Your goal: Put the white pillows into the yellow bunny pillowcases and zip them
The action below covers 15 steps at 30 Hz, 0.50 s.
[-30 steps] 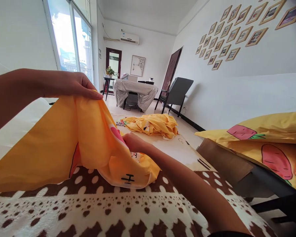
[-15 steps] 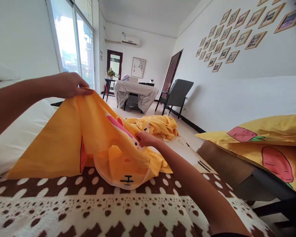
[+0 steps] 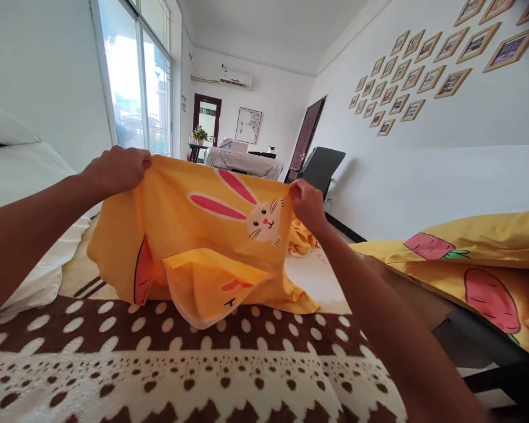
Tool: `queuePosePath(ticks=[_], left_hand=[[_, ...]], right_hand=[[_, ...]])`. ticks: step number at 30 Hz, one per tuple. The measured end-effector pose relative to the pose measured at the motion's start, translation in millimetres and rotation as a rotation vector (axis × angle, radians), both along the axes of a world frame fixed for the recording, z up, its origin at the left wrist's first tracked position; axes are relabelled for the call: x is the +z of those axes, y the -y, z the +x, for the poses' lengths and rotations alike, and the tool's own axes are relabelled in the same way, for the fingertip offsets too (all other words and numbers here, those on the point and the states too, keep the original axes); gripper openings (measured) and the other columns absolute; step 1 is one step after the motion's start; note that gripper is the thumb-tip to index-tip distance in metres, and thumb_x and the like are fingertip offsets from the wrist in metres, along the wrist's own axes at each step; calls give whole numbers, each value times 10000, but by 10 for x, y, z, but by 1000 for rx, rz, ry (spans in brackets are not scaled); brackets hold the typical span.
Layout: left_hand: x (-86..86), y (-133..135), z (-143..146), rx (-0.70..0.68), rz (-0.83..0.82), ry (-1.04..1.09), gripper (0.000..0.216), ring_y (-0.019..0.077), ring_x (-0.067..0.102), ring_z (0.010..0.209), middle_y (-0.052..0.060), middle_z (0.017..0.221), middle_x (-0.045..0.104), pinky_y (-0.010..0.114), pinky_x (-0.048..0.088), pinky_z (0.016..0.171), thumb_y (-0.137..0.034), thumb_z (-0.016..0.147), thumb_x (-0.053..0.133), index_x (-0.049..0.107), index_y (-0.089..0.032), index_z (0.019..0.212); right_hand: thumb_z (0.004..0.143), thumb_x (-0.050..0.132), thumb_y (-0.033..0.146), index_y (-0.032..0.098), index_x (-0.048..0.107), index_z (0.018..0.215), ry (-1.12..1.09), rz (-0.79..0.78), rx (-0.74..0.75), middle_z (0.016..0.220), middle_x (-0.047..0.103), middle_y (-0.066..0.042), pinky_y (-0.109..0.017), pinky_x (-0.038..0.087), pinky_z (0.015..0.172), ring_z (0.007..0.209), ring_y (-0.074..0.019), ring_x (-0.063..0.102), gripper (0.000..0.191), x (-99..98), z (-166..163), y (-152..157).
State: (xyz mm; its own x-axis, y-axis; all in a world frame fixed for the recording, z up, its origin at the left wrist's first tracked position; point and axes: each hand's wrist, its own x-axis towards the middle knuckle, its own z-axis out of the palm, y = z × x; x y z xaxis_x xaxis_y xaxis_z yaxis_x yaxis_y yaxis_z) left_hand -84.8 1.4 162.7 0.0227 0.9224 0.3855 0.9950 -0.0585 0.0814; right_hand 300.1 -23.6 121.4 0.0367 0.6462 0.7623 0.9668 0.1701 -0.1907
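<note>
A yellow pillowcase [image 3: 171, 205] with a white rabbit and pink ears printed on it is stretched between my two hands. My left hand [image 3: 123, 170] pinches its upper left corner. My right hand [image 3: 307, 202] grips the upper right edge, beside the rabbit's face. The case's lower part sags open towards me, and its hem rests on the brown-and-white patterned blanket [image 3: 171, 364]. Part of a red carrot print shows at its left side. Behind my right hand a crumpled yellow cloth [image 3: 302, 239] is partly hidden.
White pillows [image 3: 22, 176] lie at the left. On a dark seat at the right are yellow pillows [image 3: 489, 241] with carrot prints. Farther back stand a plastic-covered table [image 3: 242, 161] and a dark chair [image 3: 321, 170]. A large window [image 3: 130, 76] is at the left.
My right hand has risen and moved right, now gripping the upper edge. The pillowcase has spread out, so the whole rabbit shows. My left hand has shifted slightly left.
</note>
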Motion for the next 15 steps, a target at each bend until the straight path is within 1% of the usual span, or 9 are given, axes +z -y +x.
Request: queuePosePath(ticks=[2,4,5,7,9,11,12,13,15], left_hand=[[-46,9,83,-38,-7,-8,431,376,515,975,204,1054,544,516,421,825,-397,910,247,513,-133,1123],[-111,15,178,-121,-38,-11,433,363,515,988,194,1040,559,524,412,857,-395,906,268,535,-119,1104],[-157,15,225,-185,-72,-6,425,333,526,979,172,1030,576,492,419,872,-397,902,289,556,-120,1082],[-290,15,303,-340,-184,18,408,244,562,905,102,981,618,360,458,837,-420,883,345,603,-133,1015],[-494,31,357,-541,-390,109,416,186,582,810,52,919,650,251,468,714,-481,836,436,634,-140,970],[-769,91,405,-735,-659,257,447,185,597,782,48,904,674,229,462,654,-520,761,549,658,-136,964],[-924,140,435,-798,-783,322,460,196,606,799,54,923,684,235,469,666,-520,728,593,670,-135,967],[-1081,198,473,-826,-879,353,471,208,613,827,56,949,691,245,479,695,-513,704,621,679,-141,986],[-1365,315,565,-784,-940,296,452,222,617,852,43,950,698,255,487,724,-461,655,656,695,-159,988]], right_hand=[[925,372,188,161,597,915,-67,157,-11,826,651,-68,-278,357,698,751,-176,567,227,241,23,69],[921,380,165,154,596,922,-110,288,-19,794,630,-49,-281,354,702,719,-151,543,217,471,50,159],[916,387,153,157,598,923,-118,345,-14,777,620,-36,-287,354,711,703,-140,531,211,578,68,212],[900,410,139,173,606,904,-118,438,0,722,592,-6,-300,359,722,661,-127,506,199,770,118,334],[880,437,134,184,617,875,-99,503,2,672,563,14,-310,373,721,632,-128,501,187,932,185,473],[863,453,125,179,633,865,-60,551,-31,668,564,10,-317,393,722,651,-143,535,188,1064,263,621],[854,457,118,174,645,875,-38,570,-63,682,577,1,-322,403,725,676,-156,559,198,1121,305,693],[845,459,110,169,659,892,-19,587,-101,704,595,-12,-327,412,731,709,-171,582,214,1172,347,763],[832,461,103,161,691,931,17,610,-176,740,625,-39,-337,425,737,763,-197,610,257,1261,437,888]])
